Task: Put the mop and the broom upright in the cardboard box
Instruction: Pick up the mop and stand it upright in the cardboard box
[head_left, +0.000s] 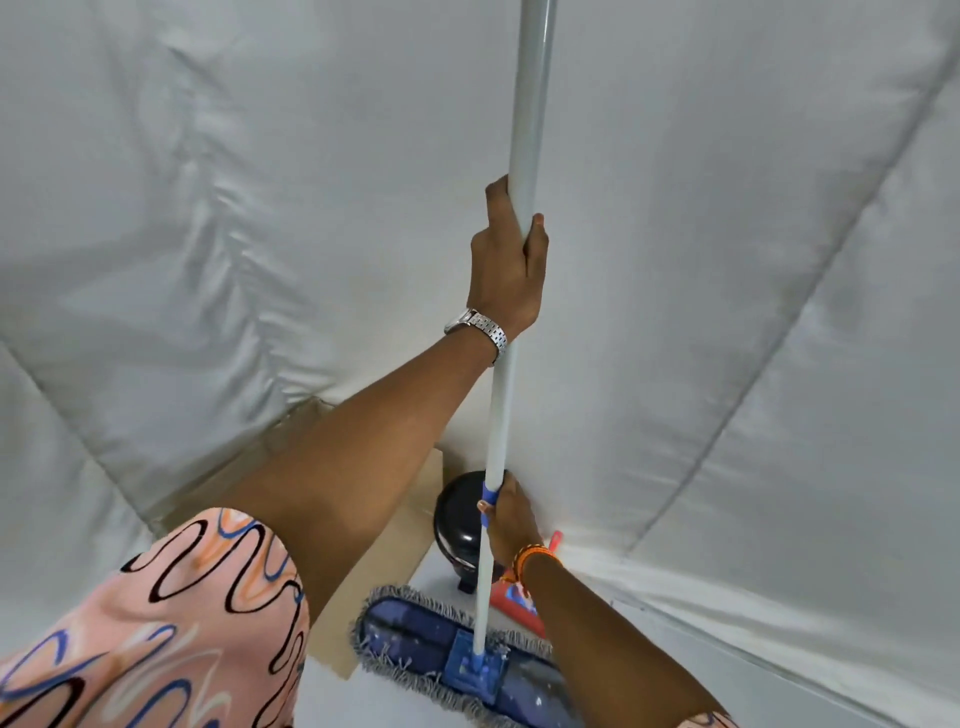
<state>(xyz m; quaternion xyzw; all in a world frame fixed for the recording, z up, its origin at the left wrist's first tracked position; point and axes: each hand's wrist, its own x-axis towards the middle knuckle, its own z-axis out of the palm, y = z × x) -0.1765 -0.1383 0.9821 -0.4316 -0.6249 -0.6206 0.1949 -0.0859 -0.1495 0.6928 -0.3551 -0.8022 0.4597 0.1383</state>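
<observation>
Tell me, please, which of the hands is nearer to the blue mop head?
The right hand: it grips the pole low, just above the mop head; the left hand grips much higher.

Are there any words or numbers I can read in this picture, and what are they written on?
None can be read.
Red object on the floor behind the mop: it has a blue and white patch, too blurred to tell whether it is lettering.
Watch on the left hand: its face is turned away.
Cardboard box, black round object, white fabric: no print shows.
</observation>
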